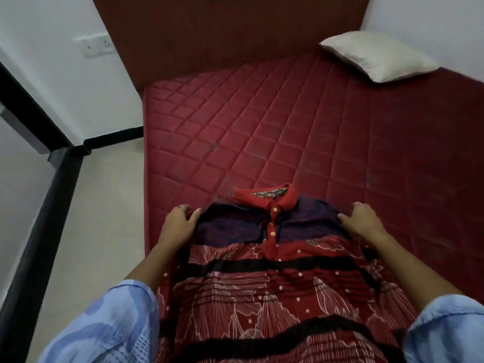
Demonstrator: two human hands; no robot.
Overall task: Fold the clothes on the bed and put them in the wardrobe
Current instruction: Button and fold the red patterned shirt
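both hands, left hand (pixel 180 223) and right hand (pixel 361 220), grip the polo shirt (pixel 272 271) by its shoulders near the bed (pixel 288 132) edge; best kept level and taut.

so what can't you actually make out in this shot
- Head view: the shirt hem runs off the bottom edge.
- Sleeves: not visible, apparently tucked under where the left hand and right hand grip the shoulders.
- Wardrobe: out of frame.
- Collar label: too small to read.
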